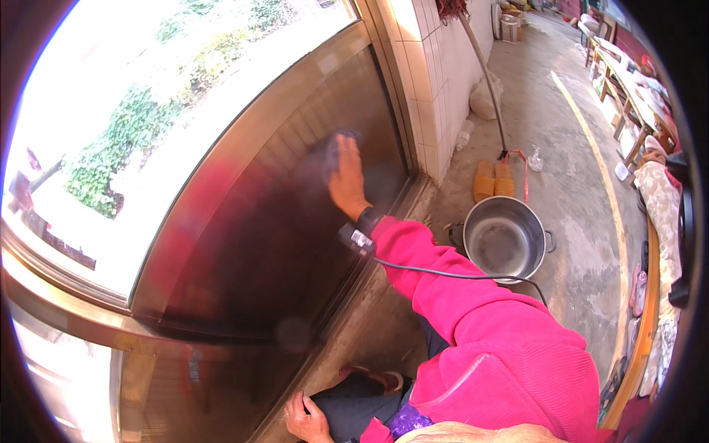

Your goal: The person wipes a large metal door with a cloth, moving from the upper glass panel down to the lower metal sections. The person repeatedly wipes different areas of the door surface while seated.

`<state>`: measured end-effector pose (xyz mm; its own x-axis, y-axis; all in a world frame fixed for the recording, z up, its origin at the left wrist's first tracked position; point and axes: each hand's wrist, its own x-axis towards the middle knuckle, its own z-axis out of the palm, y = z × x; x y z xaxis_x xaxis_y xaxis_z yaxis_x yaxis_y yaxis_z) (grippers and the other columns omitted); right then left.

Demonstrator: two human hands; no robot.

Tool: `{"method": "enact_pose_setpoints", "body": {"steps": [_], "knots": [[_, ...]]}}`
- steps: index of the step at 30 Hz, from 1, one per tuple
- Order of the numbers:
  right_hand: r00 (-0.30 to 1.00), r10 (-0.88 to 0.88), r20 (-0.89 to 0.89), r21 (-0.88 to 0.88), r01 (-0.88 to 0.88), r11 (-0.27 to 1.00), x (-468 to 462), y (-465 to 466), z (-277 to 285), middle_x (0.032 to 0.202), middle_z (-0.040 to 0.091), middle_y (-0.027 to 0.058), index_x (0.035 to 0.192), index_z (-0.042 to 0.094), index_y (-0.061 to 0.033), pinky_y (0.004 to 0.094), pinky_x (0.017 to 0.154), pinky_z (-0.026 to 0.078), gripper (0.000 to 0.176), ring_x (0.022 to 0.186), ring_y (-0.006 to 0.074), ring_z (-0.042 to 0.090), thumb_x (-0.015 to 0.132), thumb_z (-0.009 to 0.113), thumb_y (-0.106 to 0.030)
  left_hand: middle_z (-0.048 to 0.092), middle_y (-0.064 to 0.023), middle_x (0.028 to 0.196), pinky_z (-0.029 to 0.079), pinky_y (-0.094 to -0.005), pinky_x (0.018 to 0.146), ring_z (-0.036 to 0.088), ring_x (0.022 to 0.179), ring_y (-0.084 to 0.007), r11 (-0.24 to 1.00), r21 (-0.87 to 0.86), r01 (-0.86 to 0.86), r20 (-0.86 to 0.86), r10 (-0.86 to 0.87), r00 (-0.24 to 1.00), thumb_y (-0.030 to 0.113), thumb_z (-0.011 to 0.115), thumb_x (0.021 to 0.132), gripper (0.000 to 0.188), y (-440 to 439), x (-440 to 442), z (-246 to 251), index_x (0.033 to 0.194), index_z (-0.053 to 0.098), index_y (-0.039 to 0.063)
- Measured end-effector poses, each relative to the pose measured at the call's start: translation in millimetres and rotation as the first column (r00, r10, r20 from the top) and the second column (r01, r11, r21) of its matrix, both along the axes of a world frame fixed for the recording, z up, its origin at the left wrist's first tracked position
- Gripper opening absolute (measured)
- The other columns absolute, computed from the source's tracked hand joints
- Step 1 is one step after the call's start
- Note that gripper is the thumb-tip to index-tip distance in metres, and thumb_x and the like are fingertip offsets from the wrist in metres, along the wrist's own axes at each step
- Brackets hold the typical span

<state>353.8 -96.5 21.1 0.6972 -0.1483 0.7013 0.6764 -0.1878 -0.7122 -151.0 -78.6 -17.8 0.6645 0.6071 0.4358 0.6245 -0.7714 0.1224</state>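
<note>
My right hand (348, 180) presses a dark cloth (332, 158) flat against the shiny metal lower panel (238, 249) of a framed glass door. Most of the cloth lies under my palm and looks blurred. A black band with a small boxed device (356, 239) and a cable circles my right wrist, at the end of a pink sleeve (443, 277). Lower down, my left hand (307, 418) rests by my bent knee in dark trousers (354, 404), thumb apart from the fingers, with nothing seen in it.
A two-handled metal pot (504, 238) stands on the concrete floor (576, 232) right of my arm. Behind it are orange slippers (493, 180) and a mop pole (487, 77) against the tiled wall (424, 83). Shoes (638, 288) and a cloth-covered bench (659, 210) line the right side.
</note>
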Motion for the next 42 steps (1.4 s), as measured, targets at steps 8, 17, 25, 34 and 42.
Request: {"method": "enact_pose_setpoints", "body": {"steps": [8,17,25,34,42], "knots": [[0.884,-0.111,-0.454,-0.48,-0.138,0.867,112.8,-31.2,-114.0,0.085,0.066,0.025,0.087,0.066,0.0009,0.0507,0.077,0.05,0.022,0.086,0.0454,0.063,0.08,0.048,-0.009,0.069,-0.0163,0.095,0.052,-0.0417,0.073,0.064,0.084,-0.034,0.982,0.021,0.188,-0.084,-0.186,0.979,0.013,0.061,0.088,0.021,24.2,1.6,-16.3,0.103,0.069,0.001],[0.993,-0.098,0.061,0.267,0.078,0.961,160.8,-52.1,82.0,0.132,0.051,0.0282,0.131,0.05,0.0039,0.0454,0.107,0.035,0.042,0.125,0.045,0.046,0.091,0.051,-0.009,0.068,-0.0192,0.098,0.051,-0.0454,0.076,0.063,0.086,-0.0396,0.983,-0.172,0.065,-0.131,-0.089,0.987,0.023,0.058,0.091,0.028,24.0,18.3,-8.1,0.111,0.068,0.006],[0.973,-0.193,0.125,0.19,0.168,0.967,164.7,-48.6,33.6,0.143,0.04,0.0278,0.139,0.044,-0.0007,0.0453,0.111,0.029,0.052,0.133,0.0448,0.036,0.089,0.054,-0.002,0.069,-0.0158,0.096,0.052,-0.0434,0.07,0.064,0.08,-0.0359,0.996,0.012,0.084,-0.2,-0.08,0.977,0.025,0.061,0.091,0.023,21.2,28.7,2.0,0.104,0.071,0.009],[0.725,0.073,-0.685,0.202,0.093,0.975,139.9,-52.7,-106.9,0.135,0.048,0.0301,0.126,0.054,0.0061,0.0446,0.112,0.029,0.04,0.132,0.0431,0.039,0.087,0.053,-0.005,0.068,-0.0204,0.095,0.053,-0.045,0.073,0.064,0.081,-0.0379,0.975,-0.189,0.12,-0.246,-0.165,0.955,0.021,0.058,0.091,0.024,22.1,36.1,14.8,0.105,0.068,0.004],[0.871,0.073,-0.487,0.158,0.006,0.987,98.3,-36.1,-42.5,0.133,0.05,0.0312,0.122,0.057,0.0068,0.0439,0.112,0.03,0.039,0.133,0.0448,0.038,0.086,0.051,-0.008,0.065,-0.0239,0.091,0.053,-0.0454,0.07,0.062,0.078,-0.04,0.972,-0.025,0.232,-0.191,-0.233,0.954,0.013,0.059,0.09,0.02,16.7,28.0,4.6,0.101,0.067,-0.001]]}}
